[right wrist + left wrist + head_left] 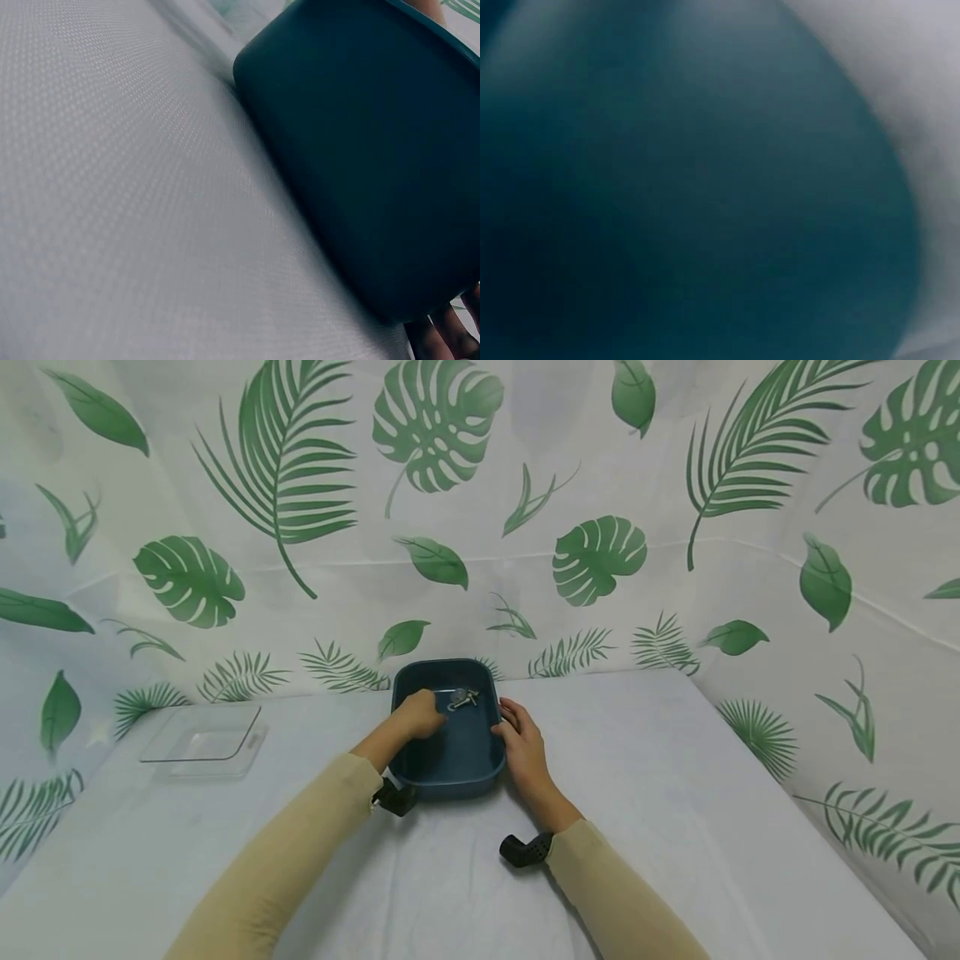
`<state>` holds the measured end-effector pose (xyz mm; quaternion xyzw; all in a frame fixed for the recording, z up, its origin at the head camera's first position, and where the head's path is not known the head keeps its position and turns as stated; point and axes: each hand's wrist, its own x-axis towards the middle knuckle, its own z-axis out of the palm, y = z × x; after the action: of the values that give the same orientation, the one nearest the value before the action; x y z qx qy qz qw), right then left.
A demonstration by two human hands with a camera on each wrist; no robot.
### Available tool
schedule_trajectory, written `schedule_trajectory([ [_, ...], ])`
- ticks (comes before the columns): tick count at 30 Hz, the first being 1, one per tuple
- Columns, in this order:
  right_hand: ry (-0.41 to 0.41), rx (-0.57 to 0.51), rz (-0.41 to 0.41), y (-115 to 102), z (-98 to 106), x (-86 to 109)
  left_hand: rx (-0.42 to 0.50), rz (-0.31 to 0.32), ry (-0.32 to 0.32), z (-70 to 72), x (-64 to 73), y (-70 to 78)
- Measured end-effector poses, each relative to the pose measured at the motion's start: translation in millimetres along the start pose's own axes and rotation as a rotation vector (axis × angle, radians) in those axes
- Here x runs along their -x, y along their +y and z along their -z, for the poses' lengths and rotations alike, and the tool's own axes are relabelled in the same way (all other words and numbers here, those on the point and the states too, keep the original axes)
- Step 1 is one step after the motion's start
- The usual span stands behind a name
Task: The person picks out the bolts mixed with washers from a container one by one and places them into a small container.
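A dark blue rectangular bin (468, 752) stands on the table in the middle of the head view. Several small metal bolts or screws (465, 699) and a round metal piece lie inside it, toward the far end. My left hand (418, 714) reaches over the left wall into the bin, its fingertips hidden below the knuckles; I cannot tell whether it holds anything. From the right side my right hand (525, 752) grips the bin, thumb at the rim and fingers along the outer wall. The left wrist view is filled by the blurred blue bin wall (742, 187).
At the left of the table lies a clear shallow container (202, 767) with a clear lid or pane (168, 743) over it. A white curtain (517, 560) with green leaf prints hangs behind the white-covered table (675, 810).
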<state>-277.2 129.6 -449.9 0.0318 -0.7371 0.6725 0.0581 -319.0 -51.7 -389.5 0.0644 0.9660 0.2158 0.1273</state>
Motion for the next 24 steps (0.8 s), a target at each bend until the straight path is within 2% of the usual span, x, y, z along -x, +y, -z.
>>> schedule_trajectory([
  [4, 0.017, 0.003, 0.019, 4.4, -1.3, -1.5, 0.022, -0.063, 0.060, -8.7, -3.4, -4.9],
  [9, 0.030, 0.019, 0.031, 3.4, -2.6, -1.0, 0.039, -0.146, 0.103, -16.3, -6.4, -8.7],
  [12, 0.035, 0.034, 0.028, 2.4, -2.7, -0.9, 0.068, -0.173, 0.122, -17.4, -8.4, -8.9],
  [14, 0.041, 0.040, 0.025, 2.4, -2.3, -1.2, 0.103, -0.181, 0.125, -16.7, -9.6, -8.0],
  [19, 0.045, 0.039, 0.025, 3.6, -1.9, -2.1, 0.182, -0.153, 0.149, -13.0, -10.9, -7.5],
  [24, 0.040, 0.036, 0.017, 4.8, -2.2, -1.4, 0.199, -0.110, 0.134, -6.9, -10.4, -9.1],
])
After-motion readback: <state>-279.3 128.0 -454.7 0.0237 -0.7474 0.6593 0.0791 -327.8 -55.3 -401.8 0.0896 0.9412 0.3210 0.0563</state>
